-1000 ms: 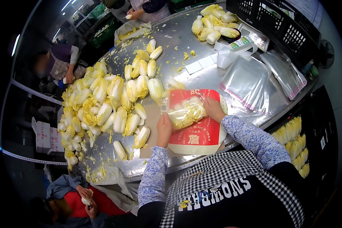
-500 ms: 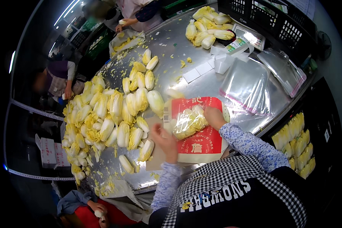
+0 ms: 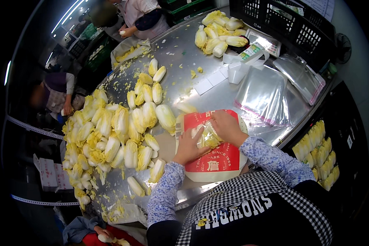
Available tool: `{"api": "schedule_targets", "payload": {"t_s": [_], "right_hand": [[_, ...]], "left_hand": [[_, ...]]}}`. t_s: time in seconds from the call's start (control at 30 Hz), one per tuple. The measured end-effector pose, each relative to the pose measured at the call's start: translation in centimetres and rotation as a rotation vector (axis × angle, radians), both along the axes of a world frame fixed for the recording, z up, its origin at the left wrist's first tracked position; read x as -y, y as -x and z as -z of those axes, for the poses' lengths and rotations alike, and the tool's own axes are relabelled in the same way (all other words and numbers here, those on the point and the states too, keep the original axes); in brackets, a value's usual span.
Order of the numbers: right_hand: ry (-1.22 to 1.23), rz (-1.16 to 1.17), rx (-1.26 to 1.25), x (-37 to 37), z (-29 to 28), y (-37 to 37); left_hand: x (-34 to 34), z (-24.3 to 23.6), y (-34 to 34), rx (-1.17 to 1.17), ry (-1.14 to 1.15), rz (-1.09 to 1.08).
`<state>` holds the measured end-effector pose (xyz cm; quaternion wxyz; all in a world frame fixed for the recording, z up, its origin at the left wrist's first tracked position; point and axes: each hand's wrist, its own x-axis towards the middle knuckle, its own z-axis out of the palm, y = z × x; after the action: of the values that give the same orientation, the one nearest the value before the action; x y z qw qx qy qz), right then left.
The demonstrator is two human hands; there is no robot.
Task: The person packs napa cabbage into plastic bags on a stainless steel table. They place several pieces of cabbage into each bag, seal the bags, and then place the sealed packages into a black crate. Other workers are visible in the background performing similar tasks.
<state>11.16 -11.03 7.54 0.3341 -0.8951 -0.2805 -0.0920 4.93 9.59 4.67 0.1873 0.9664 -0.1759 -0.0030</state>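
One shiny grey metal surface (image 3: pixel 180 76) carries one heap of pale yellow-white cabbages (image 3: pixel 112 148), too overlapped to count, and one flat red-and-cream printed sheet (image 3: pixel 230 158). On it lies one clear plastic packet of yellow cabbage (image 3: pixel 209 138), probably light, slick and easily bruised, best held by both ends. The left grip (image 3: pixel 189 146) spreads wide on its left; the right grip (image 3: pixel 227 128) curls over its right, whether pinching I cannot tell.

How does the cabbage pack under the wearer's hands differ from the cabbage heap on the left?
Wrapping: the cabbage pack is in clear film; the cabbage heap is loose and unwrapped.
Contact: the left hand and right hand are on the pack; neither is on the heap.
Amount: the pack is small; the heap spreads widely over the metal table.
Shared: both show yellow.
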Motion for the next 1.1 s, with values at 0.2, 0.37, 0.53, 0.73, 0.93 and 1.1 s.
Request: {"api": "schedule_targets", "payload": {"t_s": [0.2,0.37,0.53,0.73,0.93,1.1], "right_hand": [[-0.047,-0.11,-0.42,-1.9,7.0,-2.4],[-0.043,-0.163,-0.347,-1.8,7.4,-3.0],[-0.139,-0.124,-0.038,-3.6,11.0,-3.7],[-0.418,0.084,-0.657,-0.3,5.3,-4.3],[-0.81,0.074,-0.489,9.1,-3.6,6.3],[-0.829,0.481,-0.577,17.8,-6.2,14.6]], "left_hand": [[-2.1,2.0,-0.7,-0.164,0.282,-0.09],[-3.7,5.2,0.1,-0.116,0.594,-0.314],[3.4,-1.5,3.7,0.236,-0.098,0.001],[3.7,-0.6,1.0,0.259,0.327,0.174],[8.6,-7.8,3.5,-0.649,1.454,-0.057],[20.0,-6.6,3.8,-0.792,1.313,0.214]]}}
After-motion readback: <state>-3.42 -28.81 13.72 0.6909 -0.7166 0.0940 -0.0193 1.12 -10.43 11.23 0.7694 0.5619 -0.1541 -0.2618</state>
